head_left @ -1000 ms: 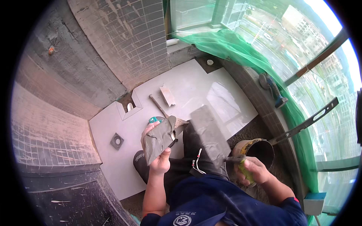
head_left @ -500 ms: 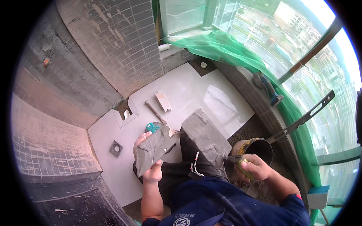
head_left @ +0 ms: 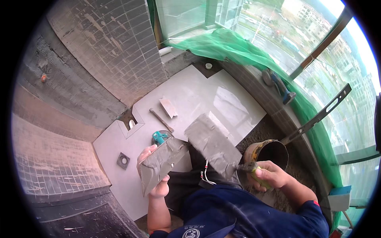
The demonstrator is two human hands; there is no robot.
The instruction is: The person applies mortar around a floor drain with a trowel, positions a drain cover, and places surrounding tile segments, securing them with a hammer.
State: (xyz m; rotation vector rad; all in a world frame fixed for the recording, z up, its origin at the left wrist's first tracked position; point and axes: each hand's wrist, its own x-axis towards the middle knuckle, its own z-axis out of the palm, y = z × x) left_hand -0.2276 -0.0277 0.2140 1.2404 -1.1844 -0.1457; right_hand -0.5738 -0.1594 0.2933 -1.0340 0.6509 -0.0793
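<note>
Gripping a mortar-coated tile piece in the left hand, clamping it between the thumb at its lower edge and the fingers at its left edge. Holding it tilted above dark-trousered legs, grey coat upward. Clenching the right hand firmly around the green-yellow handle of a trowel, pointing its broad, grey-smeared blade away toward the upper left. Holding the blade's end just beside the tile piece's right end, perhaps touching it; hard to tell from overhead. Holding the handle near a stained bucket, with a slotted level slanting up behind. Looking down on pale floor tiles, with a teal power tool just beyond the left hand, and a hammer and a tile offcut farther off.
</note>
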